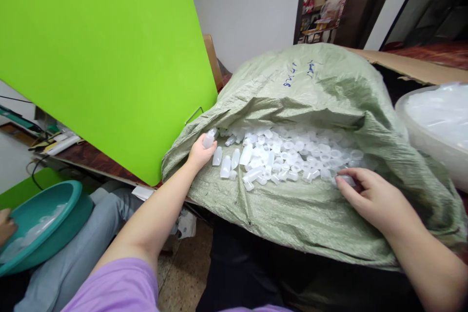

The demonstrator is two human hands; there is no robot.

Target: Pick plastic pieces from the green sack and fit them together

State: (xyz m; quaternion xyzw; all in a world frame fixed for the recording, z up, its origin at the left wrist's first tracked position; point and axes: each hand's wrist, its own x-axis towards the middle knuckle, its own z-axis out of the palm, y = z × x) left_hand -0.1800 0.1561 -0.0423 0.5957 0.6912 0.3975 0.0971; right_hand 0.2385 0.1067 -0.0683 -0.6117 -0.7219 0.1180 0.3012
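Clasped by the left hand (199, 154) is a bottle (208, 139), its narrow tip angled upward; a piece (346, 181) appears to be pinched by the right hand (376, 201), at the right end of the pile (288, 156); the pile is spread in the open mouth of the sack (292, 224), where a few loose bottles (225, 167) are set apart at the left; picking-out seems to be in hand; for the next move, light fingers among crowded pieces are called for.

sage-green sack (278, 217), whitish bottles (246, 154), lime-green board (109, 58)
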